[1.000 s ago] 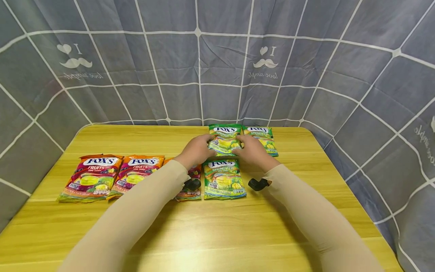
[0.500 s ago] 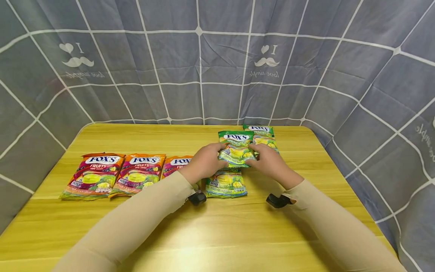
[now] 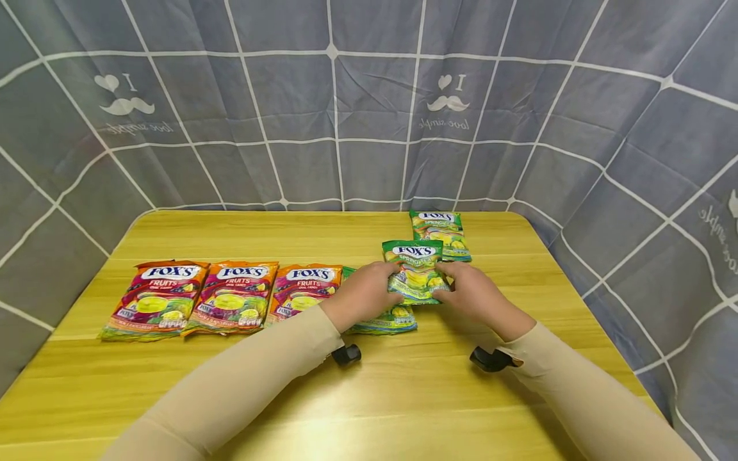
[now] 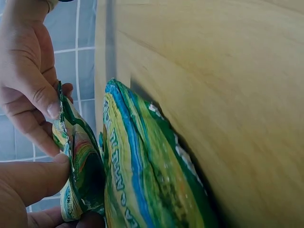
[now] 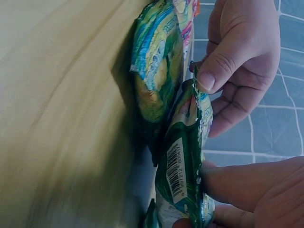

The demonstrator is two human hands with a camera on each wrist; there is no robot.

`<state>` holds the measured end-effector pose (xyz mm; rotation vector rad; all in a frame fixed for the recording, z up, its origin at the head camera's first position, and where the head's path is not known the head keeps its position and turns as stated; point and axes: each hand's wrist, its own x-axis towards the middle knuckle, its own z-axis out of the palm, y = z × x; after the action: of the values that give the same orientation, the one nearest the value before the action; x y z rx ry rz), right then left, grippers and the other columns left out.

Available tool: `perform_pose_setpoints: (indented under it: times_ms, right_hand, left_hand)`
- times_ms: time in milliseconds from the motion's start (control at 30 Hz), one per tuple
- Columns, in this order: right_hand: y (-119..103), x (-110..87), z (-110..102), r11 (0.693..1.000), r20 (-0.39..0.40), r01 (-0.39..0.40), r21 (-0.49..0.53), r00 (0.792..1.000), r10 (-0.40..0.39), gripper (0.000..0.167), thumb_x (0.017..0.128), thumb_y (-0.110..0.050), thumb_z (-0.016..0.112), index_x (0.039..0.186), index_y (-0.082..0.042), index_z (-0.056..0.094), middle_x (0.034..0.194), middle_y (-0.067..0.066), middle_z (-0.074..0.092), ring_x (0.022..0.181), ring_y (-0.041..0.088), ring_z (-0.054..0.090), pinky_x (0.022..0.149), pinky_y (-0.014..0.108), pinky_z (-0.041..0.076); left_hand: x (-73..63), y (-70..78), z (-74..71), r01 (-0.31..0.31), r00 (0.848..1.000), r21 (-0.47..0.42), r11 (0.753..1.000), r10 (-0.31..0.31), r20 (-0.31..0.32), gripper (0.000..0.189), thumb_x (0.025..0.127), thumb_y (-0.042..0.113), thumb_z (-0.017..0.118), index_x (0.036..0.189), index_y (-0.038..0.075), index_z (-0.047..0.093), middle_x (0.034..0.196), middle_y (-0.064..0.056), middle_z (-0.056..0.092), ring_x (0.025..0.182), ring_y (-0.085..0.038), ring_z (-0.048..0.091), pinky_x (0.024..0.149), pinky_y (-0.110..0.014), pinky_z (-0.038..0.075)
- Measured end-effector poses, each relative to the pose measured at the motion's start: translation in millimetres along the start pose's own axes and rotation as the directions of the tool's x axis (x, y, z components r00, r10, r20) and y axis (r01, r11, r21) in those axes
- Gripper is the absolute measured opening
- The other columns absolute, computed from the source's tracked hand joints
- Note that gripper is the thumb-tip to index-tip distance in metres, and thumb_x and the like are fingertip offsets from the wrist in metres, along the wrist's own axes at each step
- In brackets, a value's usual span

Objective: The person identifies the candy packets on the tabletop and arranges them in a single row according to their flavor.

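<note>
A green Fox's Spring Tea candy bag point(image 3: 416, 272) is pinched between both hands, its front facing up in the head view. My left hand point(image 3: 366, 293) grips its left edge, and my right hand point(image 3: 481, 296) grips its right edge. In the right wrist view the bag's back shows a barcode point(image 5: 176, 172), with thumbs on one side and fingers on the other. A second green candy bag point(image 3: 385, 322) lies on the table under the left hand, partly covered by it and by the held bag. Behind the held bag lies a third green candy bag point(image 3: 442, 232).
Three orange and purple Fox's Fruits candy bags, the left one point(image 3: 155, 301), the middle one point(image 3: 233, 298) and the right one point(image 3: 302, 288), lie in a row at the left of the wooden table point(image 3: 369, 397). A grey checked curtain point(image 3: 369, 115) hangs around the table's back and sides.
Both hands have brought the green candy bag from the table's back row toward the person and to the right. More of the right orange bag and of the back green bag now shows.
</note>
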<state>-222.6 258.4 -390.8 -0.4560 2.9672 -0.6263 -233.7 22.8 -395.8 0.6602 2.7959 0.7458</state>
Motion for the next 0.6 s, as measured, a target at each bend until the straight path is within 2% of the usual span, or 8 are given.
perform_pose_setpoints:
  times_ms: [100,233,333,400,533,600]
  right_hand:
    - [2,-1.7,1,1.0,-0.001,0.006,-0.021,1.0,-0.006,0.057,0.099,-0.022,0.076,0.147,0.003,0.058,0.148,0.025,0.06,0.095,0.026,0.07,0.088,0.046,0.059]
    - [3,-5.6,-1,0.999,-0.007,0.005,-0.04,1.0,-0.005,0.056,0.098,-0.023,0.076,0.144,0.004,0.06,0.148,0.026,0.06,0.112,0.035,0.069,0.1,0.053,0.055]
    - [5,-8.4,-3,0.999,-0.013,0.003,-0.05,1.0,-0.004,0.055,0.097,-0.023,0.076,0.143,0.004,0.061,0.147,0.026,0.061,0.116,0.036,0.068,0.103,0.055,0.054]
    - [7,-10.5,-5,0.999,-0.013,0.005,-0.053,1.0,-0.005,0.055,0.097,-0.023,0.076,0.143,0.004,0.061,0.146,0.026,0.061,0.112,0.035,0.069,0.101,0.054,0.055]
    - [10,-15.4,-11,0.998,-0.007,0.013,-0.058,1.0,-0.014,0.055,0.096,-0.023,0.076,0.141,0.005,0.062,0.143,0.027,0.063,0.124,0.041,0.065,0.105,0.056,0.053]
    - [13,-17.5,-15,0.998,0.01,0.018,-0.054,1.0,-0.017,0.055,0.095,-0.023,0.077,0.14,0.006,0.063,0.139,0.027,0.065,0.123,0.041,0.065,0.103,0.057,0.053]
  left_hand:
    - [0.1,3.0,2.9,0.003,1.0,0.02,1.0,-0.003,0.004,0.062,0.1,0.037,0.074,0.154,0.011,0.055,0.155,-0.009,0.058,0.144,-0.03,0.055,0.117,-0.046,0.048]
    - [0.8,6.7,6.2,-0.005,1.0,0.027,1.0,0.005,0.012,0.061,0.101,0.037,0.073,0.154,0.012,0.055,0.155,-0.008,0.059,0.143,-0.029,0.056,0.116,-0.045,0.049]
    - [1.8,9.5,7.7,-0.019,1.0,0.027,0.999,0.019,0.016,0.061,0.102,0.037,0.072,0.154,0.012,0.054,0.154,-0.008,0.059,0.142,-0.028,0.057,0.115,-0.044,0.05]
    - [2.5,11.9,8.9,-0.029,0.999,0.028,0.999,0.029,0.014,0.06,0.102,0.037,0.072,0.154,0.012,0.055,0.154,-0.008,0.059,0.142,-0.029,0.057,0.116,-0.044,0.049]
    - [2.5,17.9,11.4,-0.035,0.999,0.039,0.999,0.034,0.028,0.06,0.102,0.039,0.07,0.154,0.014,0.054,0.156,-0.006,0.058,0.143,-0.028,0.057,0.115,-0.043,0.049]
    - [2.8,21.1,13.5,-0.044,0.998,0.055,0.997,0.042,0.042,0.059,0.103,0.04,0.069,0.154,0.015,0.055,0.156,-0.005,0.058,0.144,-0.027,0.056,0.116,-0.043,0.049]
